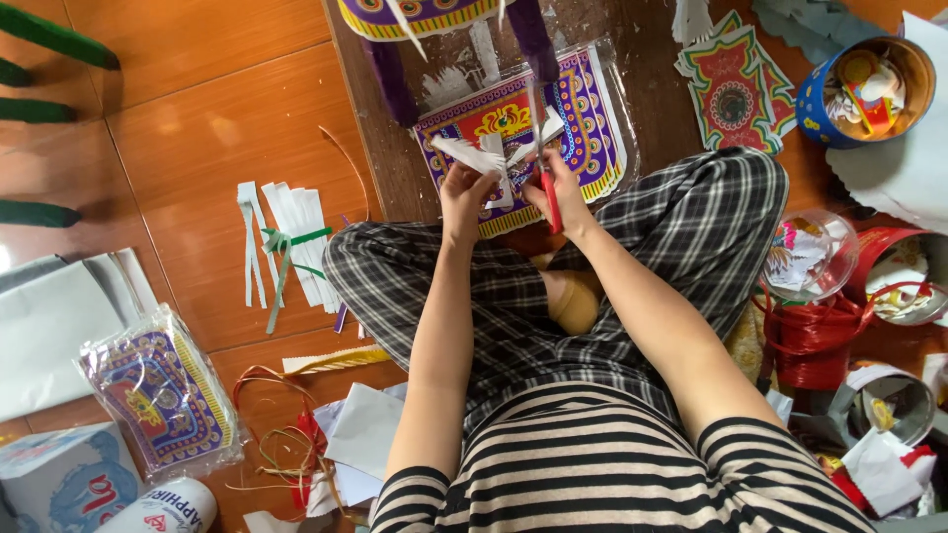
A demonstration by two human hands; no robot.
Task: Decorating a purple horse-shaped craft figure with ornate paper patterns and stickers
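My left hand (462, 192) holds a piece of white paper (474, 158) cut into strips, up in front of me. My right hand (559, 188) grips red-handled scissors (549, 202), blades pointing up at the paper. Both hands are close together above my crossed legs in plaid trousers (691, 227). Under the hands lies a purple and yellow patterned paper sheet in clear wrap (583, 109) on a dark board.
White paper strips with green ribbon (286, 242) lie left on the wooden floor. A wrapped stack of patterned sheets (163, 395) sits lower left. A blue tin (864, 89), a clear bowl (815, 257) and a red ribbon bundle (815, 336) stand on the right.
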